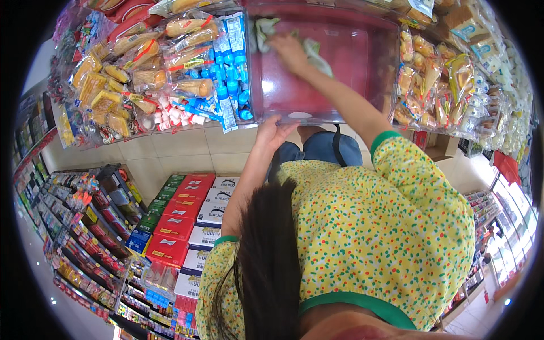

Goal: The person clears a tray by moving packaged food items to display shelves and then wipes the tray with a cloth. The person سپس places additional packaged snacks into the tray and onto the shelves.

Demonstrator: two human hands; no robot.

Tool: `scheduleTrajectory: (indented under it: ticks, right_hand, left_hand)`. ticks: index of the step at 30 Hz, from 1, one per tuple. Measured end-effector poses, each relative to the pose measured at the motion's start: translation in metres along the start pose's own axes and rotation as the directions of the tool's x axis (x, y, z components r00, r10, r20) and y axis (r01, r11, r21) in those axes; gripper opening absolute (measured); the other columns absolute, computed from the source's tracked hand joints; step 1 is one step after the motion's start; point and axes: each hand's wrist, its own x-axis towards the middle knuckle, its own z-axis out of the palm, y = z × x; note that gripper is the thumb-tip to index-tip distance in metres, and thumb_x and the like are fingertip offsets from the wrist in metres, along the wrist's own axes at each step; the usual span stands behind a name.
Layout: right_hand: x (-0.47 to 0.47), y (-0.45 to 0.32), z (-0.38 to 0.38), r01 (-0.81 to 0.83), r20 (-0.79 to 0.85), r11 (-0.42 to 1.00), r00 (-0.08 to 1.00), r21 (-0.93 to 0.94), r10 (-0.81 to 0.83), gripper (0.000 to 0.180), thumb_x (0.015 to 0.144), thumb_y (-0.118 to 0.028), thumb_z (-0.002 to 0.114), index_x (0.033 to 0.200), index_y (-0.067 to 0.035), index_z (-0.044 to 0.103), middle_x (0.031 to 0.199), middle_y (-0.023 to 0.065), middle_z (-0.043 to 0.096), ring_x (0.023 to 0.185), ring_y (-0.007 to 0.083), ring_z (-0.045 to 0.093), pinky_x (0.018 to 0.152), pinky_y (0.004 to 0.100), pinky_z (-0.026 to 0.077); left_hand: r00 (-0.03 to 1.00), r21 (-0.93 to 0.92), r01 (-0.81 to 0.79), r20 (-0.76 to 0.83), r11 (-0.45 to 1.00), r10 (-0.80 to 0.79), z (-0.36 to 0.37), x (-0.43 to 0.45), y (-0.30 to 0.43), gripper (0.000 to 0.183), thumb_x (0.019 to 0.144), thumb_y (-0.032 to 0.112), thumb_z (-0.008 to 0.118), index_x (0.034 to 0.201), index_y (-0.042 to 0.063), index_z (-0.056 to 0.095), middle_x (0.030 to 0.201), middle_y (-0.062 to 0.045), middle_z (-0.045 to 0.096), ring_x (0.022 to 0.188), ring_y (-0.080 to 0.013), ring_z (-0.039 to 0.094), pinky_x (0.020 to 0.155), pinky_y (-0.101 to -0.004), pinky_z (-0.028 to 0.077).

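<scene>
A clear-walled plastic display bin (348, 89) with a dark red base lies before me, with no goods in its visible part. Inside it, toward the far left, my right hand (291, 53) presses down on a pale, greenish-white cloth (264, 36). Part of the cloth spreads out from under the wrist, and motion blurs the fingers. At the bin's near edge is my left hand (274, 131), its fingers loosely spread and its thumb touching the rim. A white oval sticker (300, 115) shows on the near wall beside it.
Blue-capped tubes (233, 85) and wrapped breads (144, 55) fill the section on the left. More packaged breads (433, 80) lie to the right. Stacked drink cartons (182, 221) stand behind me on the tiled floor (182, 148), near shelves of small goods (85, 238).
</scene>
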Motion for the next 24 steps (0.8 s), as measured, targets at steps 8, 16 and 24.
scheduleTrajectory:
  ticks: [8, 16, 24]
  right_hand:
    - [-0.066, -0.043, -0.011, 0.328, 0.304, 0.864, 0.838, 0.381, -0.452, 0.031, 0.065, -0.002, 0.058, 0.095, -0.011, 0.063, 0.099, 0.0031, 0.059, 0.099, 0.0235, 0.052, 0.082, 0.0393, 0.04]
    - [-0.055, -0.048, -0.044, 0.46, 0.555, 0.805, 0.584, 0.375, -0.593, 0.025, 0.066, -0.007, 0.061, 0.089, -0.013, 0.067, 0.095, 0.0031, 0.059, 0.098, 0.0229, 0.052, 0.082, 0.0392, 0.038]
    - [-0.017, -0.016, -0.063, 0.131, 0.572, 0.874, 0.71, 0.467, -0.412, 0.027, 0.071, -0.002, 0.058, 0.093, -0.015, 0.066, 0.095, 0.0019, 0.061, 0.095, 0.0238, 0.053, 0.081, 0.0458, 0.041]
  left_hand:
    - [1.0, 0.012, -0.011, 0.011, 1.0, 0.011, 0.0, -0.001, 0.002, 0.026, 0.09, 0.006, 0.04, 0.107, -0.012, 0.035, 0.115, -0.036, 0.044, 0.111, -0.0534, 0.045, 0.094, -0.0566, 0.044]
    - [0.997, 0.018, -0.062, 0.049, 0.998, 0.061, 0.003, -0.004, 0.002, 0.029, 0.089, 0.004, 0.041, 0.111, -0.014, 0.036, 0.118, -0.033, 0.045, 0.113, -0.0488, 0.046, 0.095, -0.0574, 0.043]
    - [0.996, -0.026, -0.081, 0.024, 0.996, 0.081, 0.005, -0.01, 0.002, 0.026, 0.089, 0.003, 0.041, 0.109, -0.012, 0.034, 0.119, -0.032, 0.043, 0.113, -0.0501, 0.044, 0.096, -0.0598, 0.041]
